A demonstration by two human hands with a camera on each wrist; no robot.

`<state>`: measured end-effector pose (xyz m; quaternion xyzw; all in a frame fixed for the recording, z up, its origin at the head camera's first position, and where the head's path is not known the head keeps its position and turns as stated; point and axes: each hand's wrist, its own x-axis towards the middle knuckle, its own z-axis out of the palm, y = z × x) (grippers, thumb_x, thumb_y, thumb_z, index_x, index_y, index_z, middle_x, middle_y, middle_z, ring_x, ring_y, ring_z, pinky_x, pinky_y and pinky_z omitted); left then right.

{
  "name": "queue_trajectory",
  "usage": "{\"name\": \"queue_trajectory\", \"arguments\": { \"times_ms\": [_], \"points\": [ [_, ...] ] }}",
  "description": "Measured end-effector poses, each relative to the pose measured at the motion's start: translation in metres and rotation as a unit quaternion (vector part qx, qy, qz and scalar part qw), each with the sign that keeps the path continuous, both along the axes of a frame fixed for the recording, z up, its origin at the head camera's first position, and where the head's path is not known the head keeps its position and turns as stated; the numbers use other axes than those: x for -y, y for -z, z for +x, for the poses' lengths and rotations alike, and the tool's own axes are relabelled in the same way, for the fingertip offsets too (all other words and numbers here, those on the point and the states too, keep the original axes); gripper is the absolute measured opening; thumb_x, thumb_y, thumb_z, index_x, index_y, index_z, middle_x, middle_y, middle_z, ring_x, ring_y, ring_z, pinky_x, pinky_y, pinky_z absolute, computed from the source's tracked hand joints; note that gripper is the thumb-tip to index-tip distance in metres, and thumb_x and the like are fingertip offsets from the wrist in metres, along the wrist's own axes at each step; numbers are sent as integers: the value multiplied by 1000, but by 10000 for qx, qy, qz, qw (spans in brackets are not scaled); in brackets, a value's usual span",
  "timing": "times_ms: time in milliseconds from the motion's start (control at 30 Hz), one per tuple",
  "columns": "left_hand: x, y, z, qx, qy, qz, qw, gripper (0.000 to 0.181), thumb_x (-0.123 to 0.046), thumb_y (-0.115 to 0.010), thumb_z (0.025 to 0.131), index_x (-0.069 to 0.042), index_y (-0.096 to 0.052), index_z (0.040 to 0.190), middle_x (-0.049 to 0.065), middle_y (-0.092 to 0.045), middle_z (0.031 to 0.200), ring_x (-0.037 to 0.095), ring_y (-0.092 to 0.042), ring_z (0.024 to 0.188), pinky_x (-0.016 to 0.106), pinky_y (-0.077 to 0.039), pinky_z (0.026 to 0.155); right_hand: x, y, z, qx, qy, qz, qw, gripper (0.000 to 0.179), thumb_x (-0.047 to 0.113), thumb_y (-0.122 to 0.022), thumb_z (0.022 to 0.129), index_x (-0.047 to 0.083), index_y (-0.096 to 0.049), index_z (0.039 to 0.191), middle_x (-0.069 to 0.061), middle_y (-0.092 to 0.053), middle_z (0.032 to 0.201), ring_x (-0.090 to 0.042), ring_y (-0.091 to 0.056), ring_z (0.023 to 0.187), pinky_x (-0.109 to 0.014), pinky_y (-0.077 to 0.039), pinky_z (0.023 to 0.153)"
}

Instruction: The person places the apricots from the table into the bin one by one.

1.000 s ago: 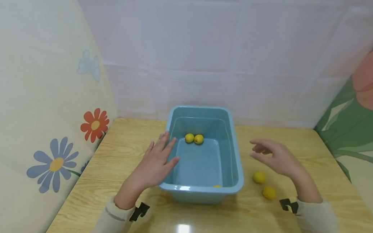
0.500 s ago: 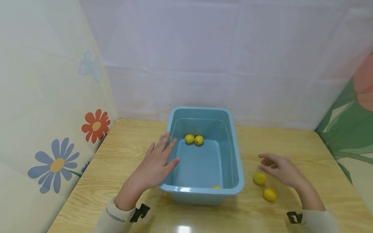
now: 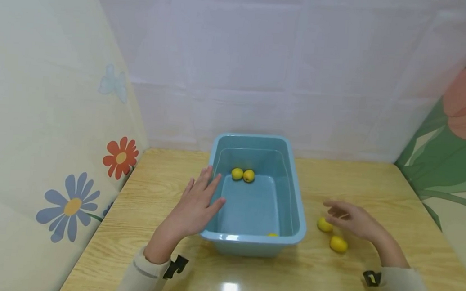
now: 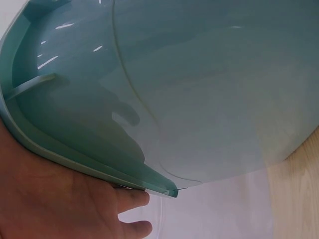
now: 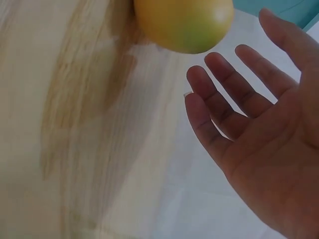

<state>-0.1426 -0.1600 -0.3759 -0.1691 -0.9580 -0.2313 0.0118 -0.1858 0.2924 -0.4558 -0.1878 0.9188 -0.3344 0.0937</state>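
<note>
My left hand (image 3: pixel 194 208) lies with straight, spread fingers on the left rim of a blue plastic tub (image 3: pixel 246 239). In the left wrist view the palm meets the tub's rim (image 4: pixel 75 164) from outside. To the tub's right, my right hand (image 3: pixel 355 221) hovers just over a lemon (image 3: pixel 324 224), its fingers loosely bent and holding nothing. A second lemon (image 3: pixel 338 244) lies nearer the front. The right wrist view shows one lemon (image 5: pixel 184 22) a short gap from the fingertips (image 5: pixel 199 77). Inside the tub, two lemons (image 3: pixel 243 175) sit side by side at the back.
Part of another yellow lemon (image 3: pixel 273 234) shows inside the tub behind its front wall. The tub stands on a wood-grain table (image 3: pixel 166 172). A white cloth wall (image 3: pixel 230 73) rises behind it, with printed flower panels (image 3: pixel 72 206) at both sides.
My right hand has come down and slightly to the right, closer to the lemons on the table. The left hand has stayed on the tub's rim.
</note>
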Motion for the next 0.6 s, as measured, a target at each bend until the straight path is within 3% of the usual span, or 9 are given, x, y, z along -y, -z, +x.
{"name": "queue_trajectory", "arguments": {
  "times_ms": [600],
  "points": [
    [-1,-1,1,62,-19,15,10000,67,-42,-45,107,-8,-24,161,12,-1,170,28,2,156,60,-3,123,-9,9,2,366,-136,111,9992,54,36,-71,95,4,-60,138,-11,-70,118,-29,-66,107,-52,-54,92]
  ]
}}
